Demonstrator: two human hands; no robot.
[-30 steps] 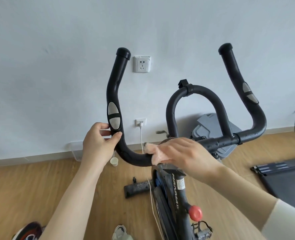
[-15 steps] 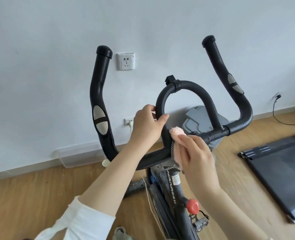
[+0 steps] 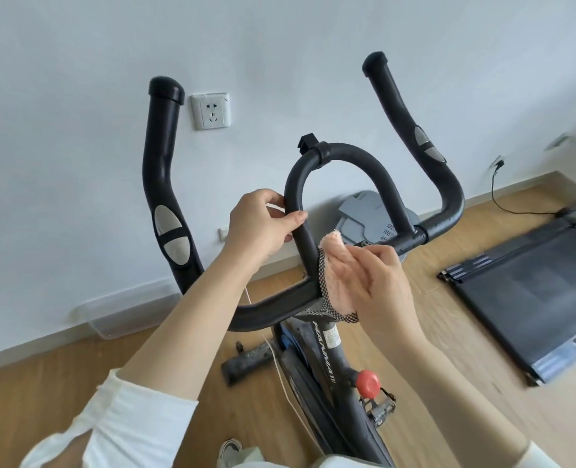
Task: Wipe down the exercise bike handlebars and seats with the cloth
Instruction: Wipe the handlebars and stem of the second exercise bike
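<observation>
The exercise bike's black handlebars [image 3: 347,160] fill the middle of the view, with two upright outer grips and a central loop. My left hand [image 3: 259,224] grips the left leg of the loop, thumb across the front. My right hand [image 3: 371,282] presses a pink cloth [image 3: 333,271] with a dark mesh edge against the base of that same leg, where it joins the crossbar. The bike's frame [image 3: 330,352] and red knob [image 3: 367,382] show below. The seat is out of view.
A white wall with a socket [image 3: 211,111] stands behind the bike. A black treadmill deck [image 3: 529,292] lies on the wooden floor at right, with a cable near it. A clear plastic tub [image 3: 124,312] sits by the skirting at left. A grey base [image 3: 367,217] stands behind the handlebars.
My left hand left the outer left grip and took hold of the central loop. My right hand brought the cloth from the crossbar up to the base of the loop.
</observation>
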